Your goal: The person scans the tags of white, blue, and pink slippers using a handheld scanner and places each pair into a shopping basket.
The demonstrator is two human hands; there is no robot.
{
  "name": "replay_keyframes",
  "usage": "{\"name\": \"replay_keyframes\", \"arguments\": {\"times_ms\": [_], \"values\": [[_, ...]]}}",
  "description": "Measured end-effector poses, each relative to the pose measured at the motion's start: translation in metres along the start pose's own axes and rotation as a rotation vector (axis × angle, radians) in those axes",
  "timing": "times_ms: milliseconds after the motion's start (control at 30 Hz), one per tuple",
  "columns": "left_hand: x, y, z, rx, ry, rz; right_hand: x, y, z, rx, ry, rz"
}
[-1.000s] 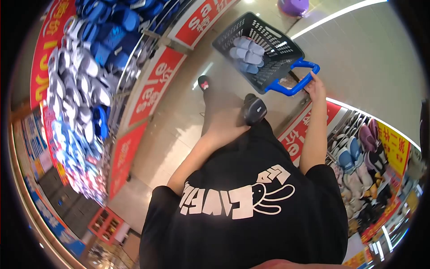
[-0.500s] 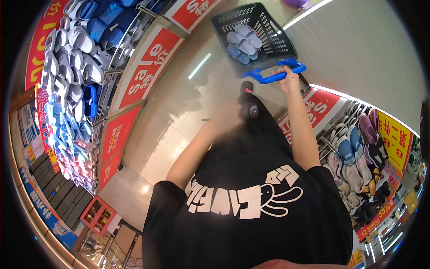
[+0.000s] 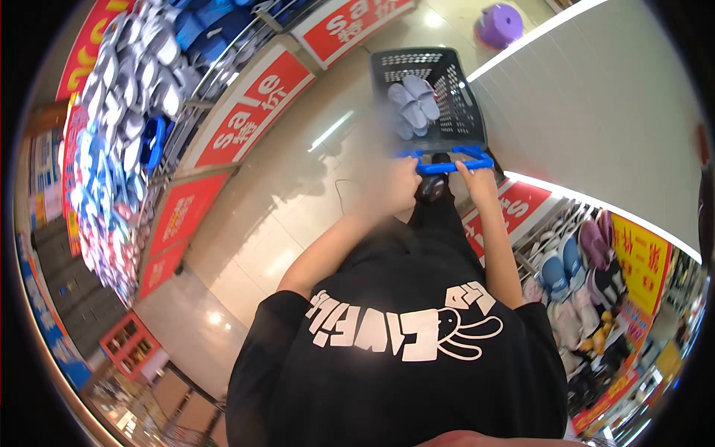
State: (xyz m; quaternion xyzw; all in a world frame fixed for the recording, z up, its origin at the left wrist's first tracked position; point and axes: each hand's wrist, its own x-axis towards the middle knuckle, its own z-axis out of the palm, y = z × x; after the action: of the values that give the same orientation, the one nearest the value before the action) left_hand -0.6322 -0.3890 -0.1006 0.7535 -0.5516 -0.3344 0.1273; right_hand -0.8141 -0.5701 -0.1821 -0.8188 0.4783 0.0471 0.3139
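Observation:
A dark shopping basket (image 3: 469,130) with a blue handle (image 3: 447,168) is in front of my feet. Several pale grey-blue slippers (image 3: 414,103) lie inside it, toward its left side. My right hand (image 3: 477,179) is wrapped round the right part of the handle. At the handle's left end is my left hand (image 3: 402,182), its fingers closed on the bar, though a blur covers part of this area. Below the handle, my dark shoe (image 3: 430,188) partly shows.
A rack of slippers (image 3: 130,89) with red sale signs (image 3: 249,108) runs along the left. On the right stand a pale panel (image 3: 596,97) and another shoe rack (image 3: 570,279). A purple stool-like object (image 3: 500,27) is on the tiled floor ahead.
My left hand has come up from near my legs to the handle's left end. The basket and handle appear lower in view, closer to me, and more of the purple object shows.

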Motion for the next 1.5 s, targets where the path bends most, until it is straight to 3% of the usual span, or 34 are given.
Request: {"name": "replay_keyframes", "arguments": {"times_ms": [67,133,200,267,333,367,400,467,500,533,567,733,800,900,1033,1233,1333,1400,1500], "values": [[0.010,-0.004,0.023,0.072,0.143,0.122,0.000,-0.020,-0.020,-0.108,0.035,-0.096],[0.020,0.000,0.030,0.016,0.156,0.065,-0.001,-0.060,-0.051,-0.584,-0.235,0.066],[0.039,0.003,0.053,-0.126,0.215,-0.002,0.012,-0.062,-0.061,-0.712,-0.308,-0.031],[0.059,0.008,0.075,-0.189,0.314,-0.063,0.018,-0.070,-0.084,-0.881,-0.218,-0.359],[0.057,0.036,0.030,-0.070,-0.090,-0.128,0.033,-0.055,-0.093,-0.925,-0.184,-0.515],[0.055,0.045,0.032,0.002,0.013,-0.204,0.045,-0.043,-0.092,-0.806,-0.222,-0.677],[0.045,0.039,0.042,-0.064,0.182,-0.089,0.057,-0.030,-0.089,-0.676,-0.262,-0.827],[0.072,0.008,0.121,-0.194,0.126,-0.300,0.090,0.015,-0.060,-0.618,-0.428,-0.923],[0.066,0.027,0.106,-0.174,0.131,-0.301,0.103,0.033,-0.053,-0.546,-0.560,-1.014],[0.060,0.050,0.068,-0.153,0.139,-0.303,0.106,0.036,-0.057,-0.559,-0.593,-1.022],[0.061,0.072,0.038,-0.142,-0.023,-0.420,0.106,0.028,-0.062,-0.537,-0.624,-1.053],[0.070,0.081,0.065,-0.088,0.113,-0.505,0.129,0.017,-0.069,-0.549,-0.715,-1.108],[0.081,0.081,0.078,-0.227,0.312,-0.578,0.143,0.014,-0.070,-0.626,-0.671,-1.170],[0.094,0.103,0.076,-0.292,0.247,-0.660,0.163,0.017,-0.081,-0.658,-0.618,-1.266],[0.124,0.116,0.107,-0.376,0.345,-0.678,0.199,0.017,-0.092,-0.757,-0.570,-1.316],[0.129,0.107,0.070,-0.453,0.391,-0.725,0.233,-0.070,-0.081,-0.810,-0.518,-1.386],[0.130,0.090,0.057,-0.422,0.508,-0.671,0.248,-0.104,-0.065,-0.767,-0.492,-1.410],[0.130,0.079,0.041,-0.553,0.373,-0.643,0.256,-0.125,-0.055,-0.768,-0.491,-1.416],[0.140,0.048,0.034,-0.604,0.398,-0.655,0.267,-0.164,-0.035,-0.735,-0.491,-1.459]]}}
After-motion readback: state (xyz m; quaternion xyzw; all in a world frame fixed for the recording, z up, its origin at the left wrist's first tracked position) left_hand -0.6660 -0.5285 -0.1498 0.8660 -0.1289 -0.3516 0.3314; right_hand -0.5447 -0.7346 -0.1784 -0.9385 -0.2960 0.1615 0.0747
